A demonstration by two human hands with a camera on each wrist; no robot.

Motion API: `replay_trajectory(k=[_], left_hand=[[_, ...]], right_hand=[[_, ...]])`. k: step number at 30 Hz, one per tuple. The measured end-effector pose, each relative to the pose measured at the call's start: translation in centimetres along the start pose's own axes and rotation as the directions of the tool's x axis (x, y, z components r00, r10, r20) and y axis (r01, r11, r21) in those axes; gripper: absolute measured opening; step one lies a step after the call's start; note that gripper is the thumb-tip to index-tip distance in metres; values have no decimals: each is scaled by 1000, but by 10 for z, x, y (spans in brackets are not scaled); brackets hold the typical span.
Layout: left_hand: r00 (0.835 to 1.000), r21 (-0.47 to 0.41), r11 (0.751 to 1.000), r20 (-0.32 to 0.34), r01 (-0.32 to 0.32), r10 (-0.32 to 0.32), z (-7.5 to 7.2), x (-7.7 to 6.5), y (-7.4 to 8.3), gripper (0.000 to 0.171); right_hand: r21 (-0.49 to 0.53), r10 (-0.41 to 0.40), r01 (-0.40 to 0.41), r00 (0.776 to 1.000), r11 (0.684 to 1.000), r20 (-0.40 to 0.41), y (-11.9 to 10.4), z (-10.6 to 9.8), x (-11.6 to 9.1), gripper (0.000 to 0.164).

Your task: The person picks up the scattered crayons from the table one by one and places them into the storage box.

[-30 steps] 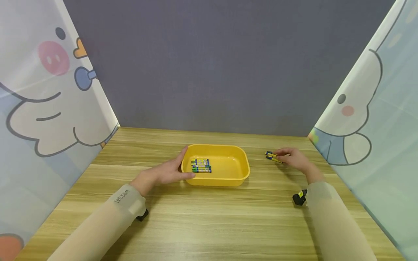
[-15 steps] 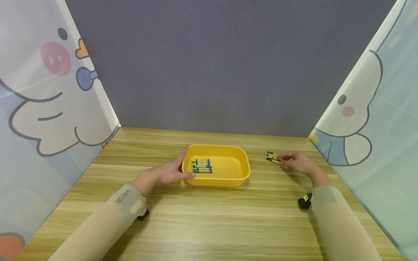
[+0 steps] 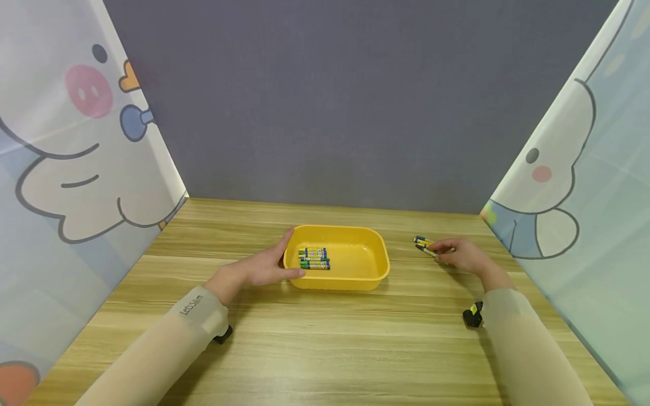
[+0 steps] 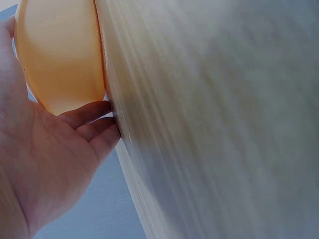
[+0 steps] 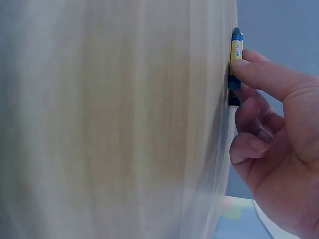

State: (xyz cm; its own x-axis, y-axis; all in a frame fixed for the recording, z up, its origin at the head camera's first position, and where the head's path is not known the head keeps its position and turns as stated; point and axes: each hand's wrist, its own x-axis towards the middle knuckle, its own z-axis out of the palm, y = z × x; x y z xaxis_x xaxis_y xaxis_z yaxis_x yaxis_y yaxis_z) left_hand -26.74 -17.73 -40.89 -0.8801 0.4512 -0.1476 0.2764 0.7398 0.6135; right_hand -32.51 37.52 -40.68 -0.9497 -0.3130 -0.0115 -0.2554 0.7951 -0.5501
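Note:
A yellow plastic tray (image 3: 335, 283) sits on the table, with several blue-and-yellow-labelled crayons (image 3: 315, 265) lying side by side near its left end. My left hand (image 3: 261, 267) holds that end, thumb at the near rim and forefinger at the far corner; in the left wrist view its other fingers (image 4: 89, 114) lie against the outer wall. To the right of the tray, my right hand (image 3: 464, 259) pinches a crayon (image 5: 236, 52) between thumb and fingers, close to the tabletop. Beside it lie more crayons (image 3: 420, 239), partly hidden by the fingers.
The wood-grain table (image 3: 325, 344) runs back to a grey panel (image 3: 325, 113). Cartoon-printed sheets stand on the left (image 3: 101, 169) and on the right (image 3: 599, 237). A black wrist device (image 3: 473, 314) sits under the right sleeve.
My right hand has shifted slightly right and toward me, and the near crayon at its fingertips has turned a little. My left hand and the tray stay in place.

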Motion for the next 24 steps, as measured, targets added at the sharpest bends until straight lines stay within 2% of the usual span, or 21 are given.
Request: replay_trajectory(k=[9, 13, 19, 24], left_hand=[[1000, 19, 1000, 3, 2, -2, 0, -1, 2, 128], [1000, 11, 1000, 3, 11, -11, -1, 0, 3, 128], [1000, -1, 1000, 4, 14, -14, -2, 0, 2, 128], [1000, -4, 1000, 2, 10, -10, -1, -1, 2, 129]], right_hand=[[-27, 14, -14, 1000, 1000, -18, -12, 3, 1, 33], [3, -12, 12, 999, 1000, -35, -23, 5, 5, 34], [62, -23, 25, 999, 998, -35, -57, 5, 16, 34], [70, -51, 52, 999, 996, -14, -92, 8, 26, 33]])
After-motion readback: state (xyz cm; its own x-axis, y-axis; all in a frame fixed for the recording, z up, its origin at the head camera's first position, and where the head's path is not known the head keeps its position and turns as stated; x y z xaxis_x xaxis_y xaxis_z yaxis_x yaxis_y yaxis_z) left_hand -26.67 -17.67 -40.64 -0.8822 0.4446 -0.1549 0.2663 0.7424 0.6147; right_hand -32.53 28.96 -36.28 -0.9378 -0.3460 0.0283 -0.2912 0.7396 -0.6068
